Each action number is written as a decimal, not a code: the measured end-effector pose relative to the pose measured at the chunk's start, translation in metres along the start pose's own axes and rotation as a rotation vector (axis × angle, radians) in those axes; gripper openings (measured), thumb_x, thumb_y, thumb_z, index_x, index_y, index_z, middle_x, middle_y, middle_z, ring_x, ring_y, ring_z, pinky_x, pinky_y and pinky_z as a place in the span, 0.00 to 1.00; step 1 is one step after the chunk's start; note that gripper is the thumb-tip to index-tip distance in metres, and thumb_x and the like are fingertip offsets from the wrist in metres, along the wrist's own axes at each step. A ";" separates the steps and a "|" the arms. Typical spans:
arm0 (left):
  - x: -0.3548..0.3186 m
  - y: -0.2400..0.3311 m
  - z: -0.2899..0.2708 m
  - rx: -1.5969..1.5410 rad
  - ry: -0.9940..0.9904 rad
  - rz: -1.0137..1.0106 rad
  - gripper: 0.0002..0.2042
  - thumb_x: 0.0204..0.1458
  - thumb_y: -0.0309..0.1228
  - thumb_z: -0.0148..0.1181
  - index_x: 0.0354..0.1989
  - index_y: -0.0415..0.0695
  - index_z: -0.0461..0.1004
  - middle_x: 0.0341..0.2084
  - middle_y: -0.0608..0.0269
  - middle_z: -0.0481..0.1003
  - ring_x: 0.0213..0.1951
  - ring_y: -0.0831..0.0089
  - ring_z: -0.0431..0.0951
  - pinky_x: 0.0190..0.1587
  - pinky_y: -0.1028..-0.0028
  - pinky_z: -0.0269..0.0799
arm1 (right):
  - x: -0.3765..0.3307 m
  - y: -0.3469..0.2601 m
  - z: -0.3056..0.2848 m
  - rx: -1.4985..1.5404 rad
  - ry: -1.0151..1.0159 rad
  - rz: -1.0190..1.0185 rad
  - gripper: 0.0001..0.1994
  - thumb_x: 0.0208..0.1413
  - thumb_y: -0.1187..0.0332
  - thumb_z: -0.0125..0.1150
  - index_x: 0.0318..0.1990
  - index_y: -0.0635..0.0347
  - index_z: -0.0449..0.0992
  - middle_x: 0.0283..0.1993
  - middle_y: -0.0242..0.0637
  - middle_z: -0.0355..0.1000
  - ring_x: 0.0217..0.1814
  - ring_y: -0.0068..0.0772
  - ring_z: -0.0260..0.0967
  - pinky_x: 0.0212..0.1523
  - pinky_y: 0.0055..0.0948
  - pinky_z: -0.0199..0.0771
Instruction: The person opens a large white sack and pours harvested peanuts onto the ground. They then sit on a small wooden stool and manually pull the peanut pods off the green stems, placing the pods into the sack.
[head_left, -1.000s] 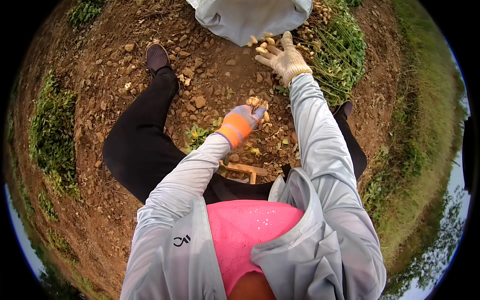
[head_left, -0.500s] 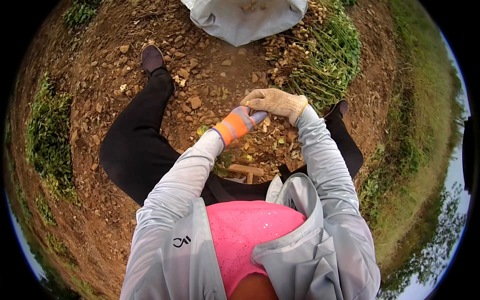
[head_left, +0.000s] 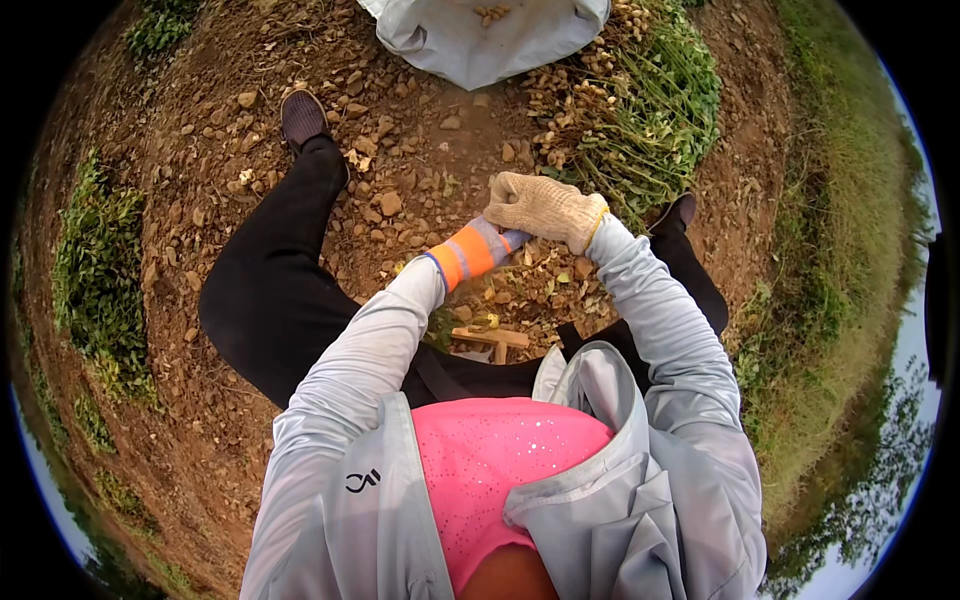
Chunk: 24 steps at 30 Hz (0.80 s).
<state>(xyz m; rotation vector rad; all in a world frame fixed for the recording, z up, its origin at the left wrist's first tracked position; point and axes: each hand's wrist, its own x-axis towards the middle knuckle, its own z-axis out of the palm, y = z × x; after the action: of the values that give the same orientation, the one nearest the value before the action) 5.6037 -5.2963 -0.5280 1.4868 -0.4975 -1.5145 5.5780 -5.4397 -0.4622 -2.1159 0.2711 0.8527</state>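
Note:
My left hand point(head_left: 472, 248), in an orange and grey glove, meets my right hand point(head_left: 545, 208) in front of me, above the soil between my legs. The right one wears a beige knitted glove and is closed, its curled fingers lying over the left fingertips. The left hand is closed too, its fingers partly covered by the right. Whatever is pinched between them is too small or hidden to make out. Beyond the right hand lies a heap of pulled peanut plants point(head_left: 655, 120), with clusters of peanuts point(head_left: 570, 100) along its left side.
A whitish sack point(head_left: 470, 55) lies open at the far side with a few peanuts point(head_left: 492, 14) inside. Stony brown soil point(head_left: 400, 140) surrounds my legs. A small wooden piece point(head_left: 490, 338) is close to my lap. Green plants point(head_left: 100, 270) lie left; grass point(head_left: 840, 250) borders the right.
My right hand has curled more tightly and shifted slightly left over the left fingertips. The left hand has barely moved.

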 end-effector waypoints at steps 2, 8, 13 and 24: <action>0.008 -0.014 -0.001 0.115 0.062 0.187 0.13 0.56 0.33 0.48 0.46 0.44 0.71 0.43 0.59 0.73 0.45 0.68 0.71 0.49 0.68 0.67 | -0.004 -0.011 0.002 -0.015 0.047 0.081 0.15 0.53 0.56 0.53 0.36 0.59 0.70 0.32 0.40 0.72 0.36 0.34 0.72 0.38 0.32 0.70; 0.034 -0.062 -0.005 1.081 0.116 0.563 0.17 0.52 0.28 0.46 0.51 0.45 0.67 0.50 0.52 0.69 0.53 0.58 0.68 0.56 0.64 0.63 | 0.006 -0.010 0.022 -0.268 0.190 -0.021 0.10 0.55 0.60 0.50 0.37 0.55 0.71 0.35 0.41 0.71 0.37 0.42 0.72 0.37 0.37 0.71; 0.037 -0.067 -0.005 1.052 0.024 0.390 0.16 0.49 0.27 0.48 0.48 0.45 0.70 0.44 0.52 0.73 0.45 0.55 0.73 0.48 0.64 0.70 | 0.032 0.011 0.039 -0.592 0.099 -0.062 0.10 0.56 0.69 0.48 0.44 0.55 0.71 0.41 0.40 0.71 0.42 0.43 0.72 0.40 0.39 0.73; 0.027 -0.054 -0.002 1.082 0.115 -0.122 0.07 0.49 0.31 0.53 0.30 0.43 0.76 0.29 0.52 0.77 0.37 0.57 0.78 0.37 0.64 0.73 | 0.033 0.009 0.043 -0.472 0.115 0.025 0.13 0.51 0.75 0.51 0.45 0.63 0.69 0.41 0.47 0.72 0.45 0.46 0.72 0.43 0.37 0.73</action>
<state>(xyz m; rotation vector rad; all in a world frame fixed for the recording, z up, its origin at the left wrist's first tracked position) 5.5923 -5.2908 -0.5872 2.4221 -1.3004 -1.2592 5.5782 -5.4099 -0.5083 -2.6100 0.1657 0.8736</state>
